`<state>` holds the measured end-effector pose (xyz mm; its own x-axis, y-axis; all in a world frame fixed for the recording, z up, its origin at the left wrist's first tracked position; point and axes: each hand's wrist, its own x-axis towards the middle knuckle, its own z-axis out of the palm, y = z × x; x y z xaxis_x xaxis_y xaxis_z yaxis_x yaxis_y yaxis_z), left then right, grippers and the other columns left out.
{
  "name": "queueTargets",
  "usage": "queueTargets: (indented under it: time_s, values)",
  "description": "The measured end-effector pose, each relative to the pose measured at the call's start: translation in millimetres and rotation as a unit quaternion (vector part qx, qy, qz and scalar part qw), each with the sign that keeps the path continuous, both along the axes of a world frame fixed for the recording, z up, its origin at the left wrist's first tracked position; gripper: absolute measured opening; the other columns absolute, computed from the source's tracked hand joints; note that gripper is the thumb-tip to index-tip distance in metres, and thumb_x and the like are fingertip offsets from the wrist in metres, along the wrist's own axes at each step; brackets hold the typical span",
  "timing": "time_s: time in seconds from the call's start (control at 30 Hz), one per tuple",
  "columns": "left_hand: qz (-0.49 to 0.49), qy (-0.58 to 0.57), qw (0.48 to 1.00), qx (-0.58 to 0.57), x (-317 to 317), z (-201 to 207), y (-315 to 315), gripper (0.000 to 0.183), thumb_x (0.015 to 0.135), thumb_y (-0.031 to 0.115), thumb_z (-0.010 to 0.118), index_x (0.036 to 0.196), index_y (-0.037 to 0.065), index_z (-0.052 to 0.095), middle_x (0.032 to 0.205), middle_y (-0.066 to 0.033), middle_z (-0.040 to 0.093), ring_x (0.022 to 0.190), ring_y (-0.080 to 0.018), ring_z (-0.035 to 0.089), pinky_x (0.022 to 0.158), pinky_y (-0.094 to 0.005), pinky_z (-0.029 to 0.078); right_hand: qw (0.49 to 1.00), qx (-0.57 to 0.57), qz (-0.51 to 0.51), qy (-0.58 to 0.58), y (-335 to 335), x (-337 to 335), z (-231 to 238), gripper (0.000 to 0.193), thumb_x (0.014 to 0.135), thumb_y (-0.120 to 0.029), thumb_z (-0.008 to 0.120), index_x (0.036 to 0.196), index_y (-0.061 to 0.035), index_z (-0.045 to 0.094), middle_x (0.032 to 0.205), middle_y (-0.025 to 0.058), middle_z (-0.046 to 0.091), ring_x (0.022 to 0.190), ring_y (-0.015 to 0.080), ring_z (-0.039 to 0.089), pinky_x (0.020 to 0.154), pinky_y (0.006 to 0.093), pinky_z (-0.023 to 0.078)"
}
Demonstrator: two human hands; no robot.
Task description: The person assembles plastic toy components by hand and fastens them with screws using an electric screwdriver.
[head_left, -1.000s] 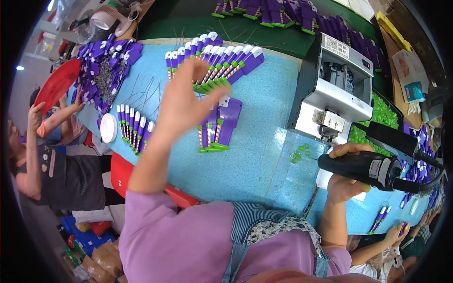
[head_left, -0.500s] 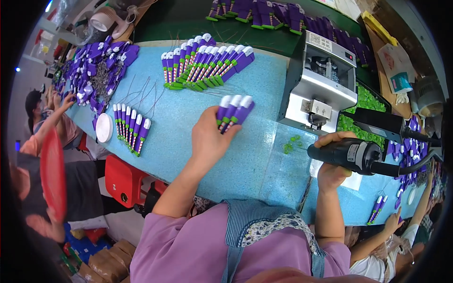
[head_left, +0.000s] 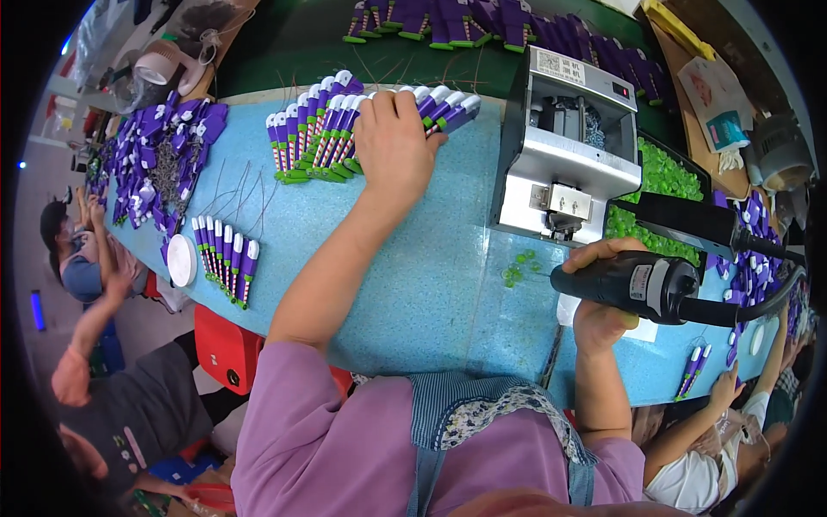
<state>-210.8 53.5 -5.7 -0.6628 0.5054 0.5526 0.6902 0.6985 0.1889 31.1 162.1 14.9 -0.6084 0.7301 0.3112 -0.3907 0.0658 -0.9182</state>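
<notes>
My left hand [head_left: 396, 146] reaches to the far side of the blue worktable, its fingers closed around purple plastic pieces [head_left: 452, 112] with white ends. These lie against the right end of a row of similar pieces [head_left: 317, 129] with green tips and red-and-white striped edges. The hand hides part of the row. My right hand [head_left: 600, 293] is wrapped around a thick black corded power tool [head_left: 637, 283], held sideways above the table, its cable leading off to the right. Small green bits [head_left: 519, 269] lie just left of the tool.
A silver screw-feeding machine [head_left: 568, 146] stands right of the row, beside a tray of green parts [head_left: 668, 181]. A black device [head_left: 680, 226] sits above the power tool. Left are a smaller row [head_left: 226, 258], a white disc [head_left: 182, 260] and a purple heap [head_left: 168, 151]. People work both sides.
My left hand has carried its purple pieces forward, away from me, to the right end of the far row. The right hand still holds the power tool. A red bowl at left has gone down.
</notes>
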Motion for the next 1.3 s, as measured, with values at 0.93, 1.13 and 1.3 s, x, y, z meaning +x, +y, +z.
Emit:
queueTargets:
  time_s: [0.93,1.13,1.3]
  values:
    - [-0.110,-0.818,0.528,0.200,141,14,-87,0.057,0.071,0.011,0.078,0.119,-0.001,0.050,0.098,-0.0043,0.061,0.086,-0.0111,0.058,0.078,-0.0272,0.049,0.976,0.023,0.151,0.154,18,-24,67,0.100,0.070,-0.088,0.030,0.125,-0.0051,0.040,0.071,0.0119,0.053,0.056,0.0204,0.048,0.055,0.0328,0.038]
    - [-0.124,-0.848,0.469,0.213,149,13,-70,0.060,0.070,0.009,0.079,0.121,-0.001,0.048,0.101,-0.0046,0.060,0.089,-0.0115,0.057,0.080,-0.0263,0.047,0.961,0.089,0.190,0.179,37,-50,58,0.100,0.069,-0.089,0.029,0.123,-0.0071,0.046,0.075,0.0146,0.057,0.059,0.0226,0.049,0.057,0.0342,0.039]
    - [-0.136,-0.861,0.451,0.191,145,17,-67,0.062,0.070,0.012,0.080,0.122,-0.002,0.049,0.104,-0.0065,0.061,0.093,-0.0135,0.059,0.083,-0.0280,0.047,0.975,0.044,0.176,0.126,10,-35,67,0.096,0.067,-0.090,0.034,0.117,-0.0093,0.047,0.067,0.0080,0.053,0.054,0.0196,0.048,0.056,0.0338,0.039]
